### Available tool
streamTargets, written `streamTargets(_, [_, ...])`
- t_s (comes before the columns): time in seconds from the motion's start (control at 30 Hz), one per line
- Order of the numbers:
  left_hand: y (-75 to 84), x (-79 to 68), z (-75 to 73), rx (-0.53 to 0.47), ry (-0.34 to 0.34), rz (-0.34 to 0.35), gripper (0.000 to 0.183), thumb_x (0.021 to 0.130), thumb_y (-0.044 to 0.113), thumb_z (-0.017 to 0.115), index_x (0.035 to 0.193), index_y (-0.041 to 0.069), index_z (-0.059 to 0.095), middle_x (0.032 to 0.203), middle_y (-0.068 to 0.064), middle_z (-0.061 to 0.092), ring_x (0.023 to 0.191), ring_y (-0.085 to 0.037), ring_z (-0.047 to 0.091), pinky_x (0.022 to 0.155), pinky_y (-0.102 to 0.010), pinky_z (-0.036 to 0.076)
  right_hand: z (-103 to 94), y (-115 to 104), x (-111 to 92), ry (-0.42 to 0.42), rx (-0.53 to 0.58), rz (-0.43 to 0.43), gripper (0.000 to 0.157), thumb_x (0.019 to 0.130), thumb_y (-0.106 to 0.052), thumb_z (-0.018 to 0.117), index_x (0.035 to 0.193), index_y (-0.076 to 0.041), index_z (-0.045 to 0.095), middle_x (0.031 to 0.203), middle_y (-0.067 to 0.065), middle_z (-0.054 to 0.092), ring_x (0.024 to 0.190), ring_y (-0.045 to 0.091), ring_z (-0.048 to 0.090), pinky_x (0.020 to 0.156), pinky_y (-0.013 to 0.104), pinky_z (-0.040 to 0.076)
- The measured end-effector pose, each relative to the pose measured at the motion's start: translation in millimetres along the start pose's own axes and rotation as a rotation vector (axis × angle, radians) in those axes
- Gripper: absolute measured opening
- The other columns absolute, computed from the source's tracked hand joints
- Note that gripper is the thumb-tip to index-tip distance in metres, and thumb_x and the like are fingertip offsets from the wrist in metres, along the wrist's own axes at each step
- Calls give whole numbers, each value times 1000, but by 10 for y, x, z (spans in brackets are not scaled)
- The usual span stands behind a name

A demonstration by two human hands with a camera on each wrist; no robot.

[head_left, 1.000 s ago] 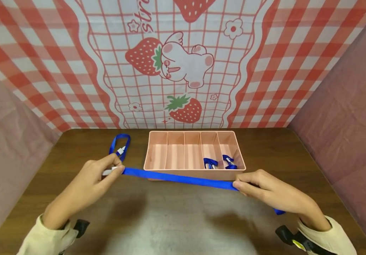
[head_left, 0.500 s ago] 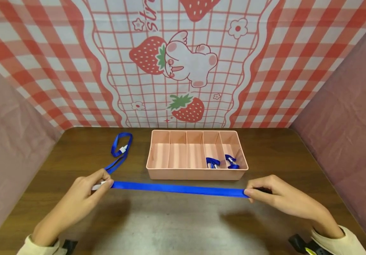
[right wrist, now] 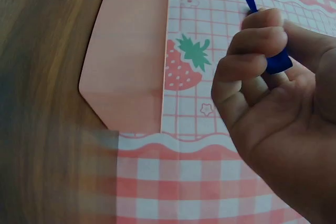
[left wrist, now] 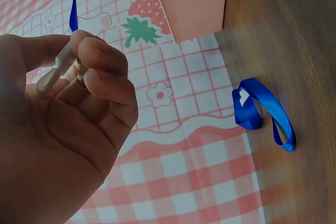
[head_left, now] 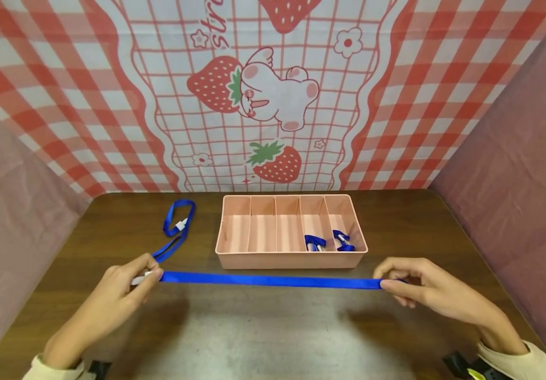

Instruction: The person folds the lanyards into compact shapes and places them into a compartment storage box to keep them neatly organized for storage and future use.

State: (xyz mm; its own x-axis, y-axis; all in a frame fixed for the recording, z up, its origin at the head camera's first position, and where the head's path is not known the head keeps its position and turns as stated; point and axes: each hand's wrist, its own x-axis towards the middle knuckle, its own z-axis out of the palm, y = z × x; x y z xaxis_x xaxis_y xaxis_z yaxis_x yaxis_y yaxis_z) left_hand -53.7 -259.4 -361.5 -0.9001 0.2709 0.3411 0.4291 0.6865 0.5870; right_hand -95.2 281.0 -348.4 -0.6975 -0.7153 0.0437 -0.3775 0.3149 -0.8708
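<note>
A blue lanyard [head_left: 268, 280] is stretched flat and nearly level between both hands, in front of the pink box. My left hand [head_left: 123, 293] pinches its left end, where a whitish clip [left wrist: 55, 74] sticks out into the palm. At the other end, my right hand [head_left: 436, 290] pinches the strap between thumb and fingers; a short blue end [right wrist: 279, 64] shows below the curled fingers in the right wrist view. Beyond my left hand a second blue lanyard [head_left: 185, 216] with a white clip lies looped on the table, its strap running toward that hand.
The pink divided box [head_left: 292, 260] stands at the table's back middle. Its two rightmost compartments hold folded blue lanyards [head_left: 314, 243]. A strawberry-print cloth [head_left: 278, 105] hangs behind the brown table [head_left: 263, 327], with pink cloth on both sides.
Both hands have moved apart and slightly nearer, so a longer stretch of the blue strap shows between them. The strap end that hung below my right hand is no longer visible there.
</note>
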Motion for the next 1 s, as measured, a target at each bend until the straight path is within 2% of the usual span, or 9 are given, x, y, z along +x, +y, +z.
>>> streamTargets(0.13, [1,17,-4,-5,-19,-7,21,99,9,60,87,25,55,58,17,46,49,-1,45,47,-23,38,-36,30,-8,-23,110,-62,19,99,11,47,106,-5,52,65,9,50,53,20,48,44,29,41])
streamTargets(0.23, [12,29,-11,-8,-21,-7,20,100,9,60,88,25,55,58,17,47,49,-1,45,47,-23,39,-70,36,-25,-29,96,-58,20,100,11,44,102,-7,53,64,9,49,53,20,48,46,29,41])
streamTargets(0.33, [46,44,-22,-17,1,16,22,98,6,61,88,24,56,58,16,47,49,0,46,47,-21,38,-88,31,-42,30,-47,-2,21,102,3,48,93,-14,57,65,1,54,56,14,52,49,27,44])
streamTargets(0.47, [149,113,-2,2,68,119,26,90,0,69,88,23,59,63,18,48,52,2,44,48,-15,37,-87,12,-55,127,-355,60,26,100,-13,60,80,-30,60,75,-16,61,69,2,57,58,24,48])
streamTargets(0.57, [252,192,51,15,100,211,28,86,-2,73,88,23,62,69,18,49,56,3,43,50,-13,36,-81,-21,-51,126,-440,60,30,99,-18,63,75,-35,58,90,-19,66,83,2,61,67,24,50])
streamTargets(0.7, [389,295,111,-4,82,272,28,85,-1,74,89,24,63,72,18,51,57,4,42,50,-12,36,-95,-35,-52,121,-461,43,22,99,-17,63,84,-32,67,96,-15,69,86,4,64,70,26,53])
streamTargets(0.83, [592,399,135,-50,34,349,25,85,0,75,91,22,63,76,17,55,59,4,43,50,-11,37,-88,-59,-58,179,-672,10,11,91,-17,73,95,-27,75,102,-10,70,91,10,67,74,32,57])
streamTargets(0.9, [734,442,161,-85,0,401,22,86,1,74,92,19,64,79,15,57,61,4,45,52,-10,38,-24,-165,-12,188,-750,-13,14,88,-18,76,99,-26,75,109,-7,70,100,14,67,80,36,57])
streamTargets(1.0, [973,504,232,-125,-54,468,17,89,4,72,93,17,63,83,13,58,66,3,47,55,-9,40,167,-453,149,150,-709,-52,23,93,-24,72,116,-29,70,122,-10,65,112,13,63,88,38,54])
